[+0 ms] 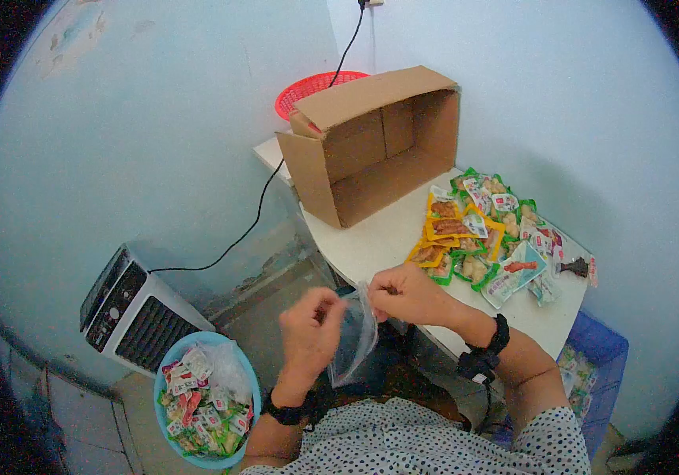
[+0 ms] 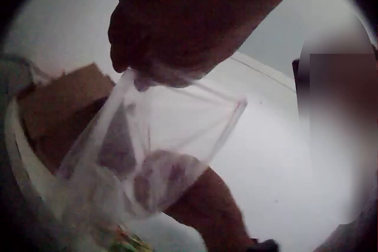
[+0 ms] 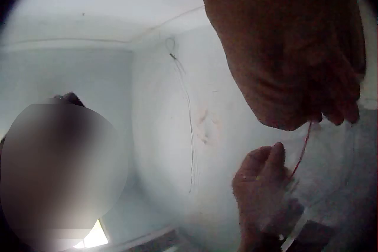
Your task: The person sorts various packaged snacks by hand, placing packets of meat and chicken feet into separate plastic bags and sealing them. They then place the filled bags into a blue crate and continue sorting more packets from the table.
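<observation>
A clear plastic zip bag [image 1: 353, 340] hangs between my two hands in front of my body. My left hand [image 1: 309, 328] pinches one side of its mouth, thumb against curled fingers. At the other top corner my right hand [image 1: 412, 294] grips the bag's edge, over the near edge of the table. The left wrist view shows the bag [image 2: 195, 116] spread out, with the right hand seen through the film. A thin red line runs along the bag's mouth [image 3: 302, 154] between both hands in the right wrist view.
Packaged snacks [image 1: 474, 233] lie piled on the white table [image 1: 347, 249], beside an open cardboard box [image 1: 383, 150]. Behind it sits a red basket [image 1: 308, 91]. A blue tub [image 1: 256, 388] of packets stands lower left by an air cooler [image 1: 146, 309]; a blue crate [image 1: 608, 348] is at right.
</observation>
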The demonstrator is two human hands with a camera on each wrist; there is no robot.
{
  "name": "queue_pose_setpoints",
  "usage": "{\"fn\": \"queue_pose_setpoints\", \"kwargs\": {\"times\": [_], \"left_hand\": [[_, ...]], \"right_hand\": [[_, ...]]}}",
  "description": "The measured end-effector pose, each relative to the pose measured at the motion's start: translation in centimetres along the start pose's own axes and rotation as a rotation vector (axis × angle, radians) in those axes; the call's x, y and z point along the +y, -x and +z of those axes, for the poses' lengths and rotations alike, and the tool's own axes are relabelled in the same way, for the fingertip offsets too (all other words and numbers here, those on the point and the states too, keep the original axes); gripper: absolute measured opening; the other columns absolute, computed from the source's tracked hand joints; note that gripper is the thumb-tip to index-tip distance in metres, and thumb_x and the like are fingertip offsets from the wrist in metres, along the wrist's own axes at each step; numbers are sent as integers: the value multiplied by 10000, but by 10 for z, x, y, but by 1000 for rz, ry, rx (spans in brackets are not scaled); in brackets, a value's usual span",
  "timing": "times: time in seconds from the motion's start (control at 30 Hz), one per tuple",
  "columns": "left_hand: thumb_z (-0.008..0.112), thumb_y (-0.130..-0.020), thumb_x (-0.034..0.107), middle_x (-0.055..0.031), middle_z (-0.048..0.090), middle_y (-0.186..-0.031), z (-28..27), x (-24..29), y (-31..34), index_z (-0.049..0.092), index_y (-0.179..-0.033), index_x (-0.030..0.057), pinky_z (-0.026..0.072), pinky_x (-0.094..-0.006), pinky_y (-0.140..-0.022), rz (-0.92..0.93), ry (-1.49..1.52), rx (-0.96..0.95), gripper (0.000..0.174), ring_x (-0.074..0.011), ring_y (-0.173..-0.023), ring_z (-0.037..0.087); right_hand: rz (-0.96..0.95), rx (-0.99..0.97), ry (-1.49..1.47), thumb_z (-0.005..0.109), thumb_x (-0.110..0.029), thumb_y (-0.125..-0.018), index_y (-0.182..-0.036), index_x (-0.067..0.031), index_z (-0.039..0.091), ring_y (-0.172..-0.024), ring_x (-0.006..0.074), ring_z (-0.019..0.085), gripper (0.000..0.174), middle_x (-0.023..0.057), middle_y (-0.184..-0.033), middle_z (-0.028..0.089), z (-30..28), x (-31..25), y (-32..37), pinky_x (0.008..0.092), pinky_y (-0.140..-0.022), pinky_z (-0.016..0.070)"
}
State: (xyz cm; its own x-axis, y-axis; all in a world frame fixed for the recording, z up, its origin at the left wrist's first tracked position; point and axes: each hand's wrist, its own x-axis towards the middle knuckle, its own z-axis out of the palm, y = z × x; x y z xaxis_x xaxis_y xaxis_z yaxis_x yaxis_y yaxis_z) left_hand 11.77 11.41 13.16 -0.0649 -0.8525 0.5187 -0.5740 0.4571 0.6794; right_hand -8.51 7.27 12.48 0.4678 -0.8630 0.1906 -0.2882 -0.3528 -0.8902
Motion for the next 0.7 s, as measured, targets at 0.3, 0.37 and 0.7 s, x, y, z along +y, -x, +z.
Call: {"fn": "queue_pose_setpoints", "kwargs": {"times": [0.3,0.37,0.7], "left_hand": [[715,-806,84,-94,603,-755,0,5,-5,632,-902,81,482,-384,-532,413,-371,214,127,-303,-637,611],[713,-804,82,-84,593,-749,8,8,-1,629,-916,87,476,-390,-523,432,-371,175,139,-301,-624,603],[665,-832,40,-128,612,-841,11,-3,8,618,-1000,52,498,-390,-577,240,-421,146,175,-309,-685,618]], "right_hand": [[-129,255,394,653,-256,-821,-948,-39,613,-743,394,656,255,197,-798,667,6,-22,7,472,-667,521],[-217,322,404,688,-200,-813,-943,-36,611,-687,349,657,223,172,-765,658,10,-24,6,431,-611,511],[-311,537,659,582,-161,-925,-894,-49,580,-639,352,641,116,165,-707,633,3,4,1,466,-550,470]]}}
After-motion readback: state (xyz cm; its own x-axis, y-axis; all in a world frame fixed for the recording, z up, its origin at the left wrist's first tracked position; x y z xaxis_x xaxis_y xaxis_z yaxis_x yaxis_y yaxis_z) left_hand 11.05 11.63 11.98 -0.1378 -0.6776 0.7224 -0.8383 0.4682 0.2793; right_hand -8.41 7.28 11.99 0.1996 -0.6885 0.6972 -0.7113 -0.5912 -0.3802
